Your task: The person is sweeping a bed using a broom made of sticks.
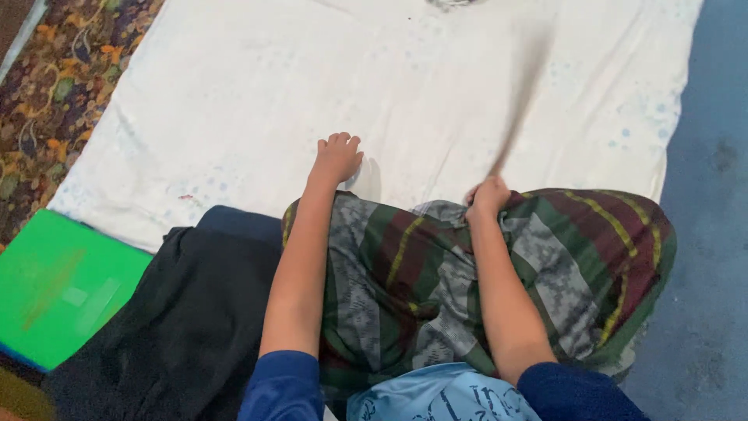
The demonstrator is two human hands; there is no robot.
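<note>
I sit cross-legged on the floor in a striped green, maroon and grey wrap [467, 273]. My left hand [336, 158] rests flat on a white cloth [234, 101] spread out in front of me, fingers slightly apart, holding nothing. My right hand [488, 196] is closed around the lower end of a thin dark stick [520, 101]. The stick reaches up and away over the cloth and is blurred by motion.
A dark garment [179, 320] lies by my left knee, with a green flat board or folder [54, 284] beside it. Patterned carpet [54, 86] shows at the left and blue carpet [713, 234] at the right of the cloth.
</note>
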